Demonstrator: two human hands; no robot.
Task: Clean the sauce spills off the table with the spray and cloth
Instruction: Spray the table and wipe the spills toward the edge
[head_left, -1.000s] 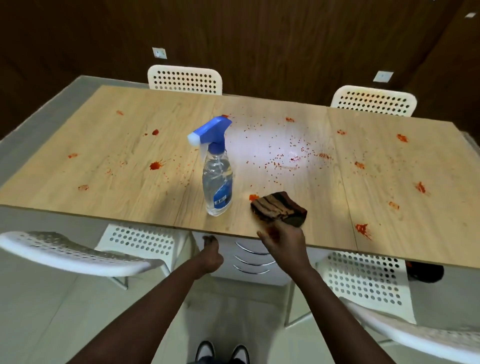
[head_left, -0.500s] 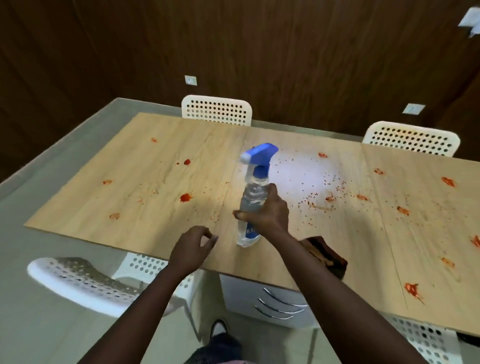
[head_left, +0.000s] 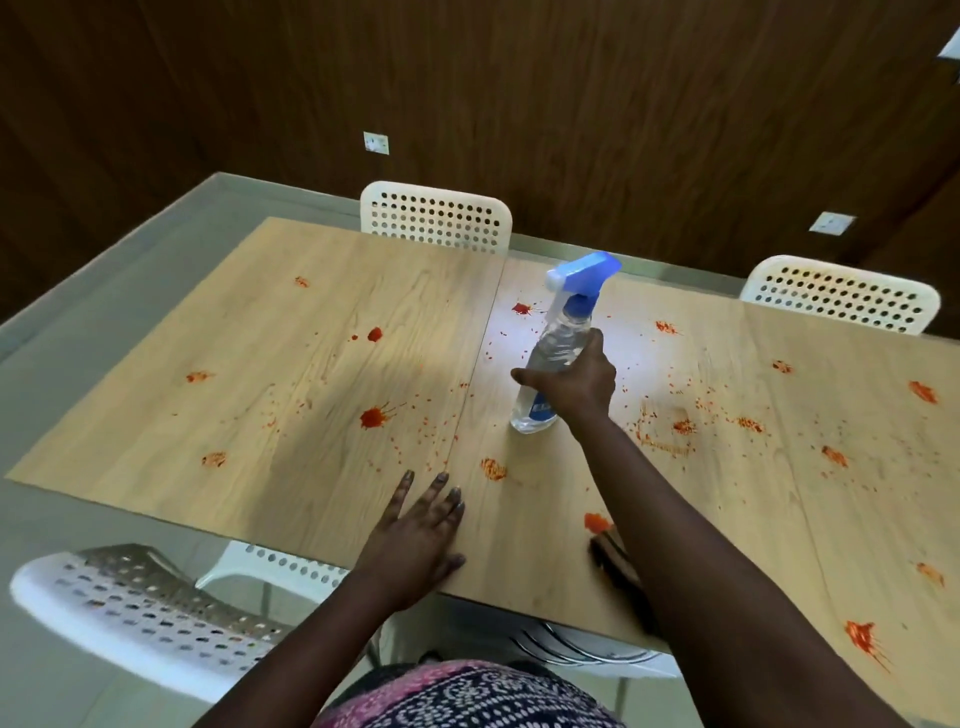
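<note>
The right hand (head_left: 569, 382) wraps around the middle of the spray bottle (head_left: 550, 364); the left hand (head_left: 415, 535) lies flat with straight fingers on the near edge of the table (head_left: 311, 374). At five o'clock from the left hand, the brown cloth (head_left: 613, 553) peeks out under the right arm. It looks soft and floppy. Farther off at twelve o'clock, the bottle looks light and smooth, maybe slippery, so the thin neck is best to hold. Red sauce spills (head_left: 373, 415) lie all around.

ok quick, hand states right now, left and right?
Left hand: open, flat on the table.
Right hand: gripping the spray bottle.
</note>
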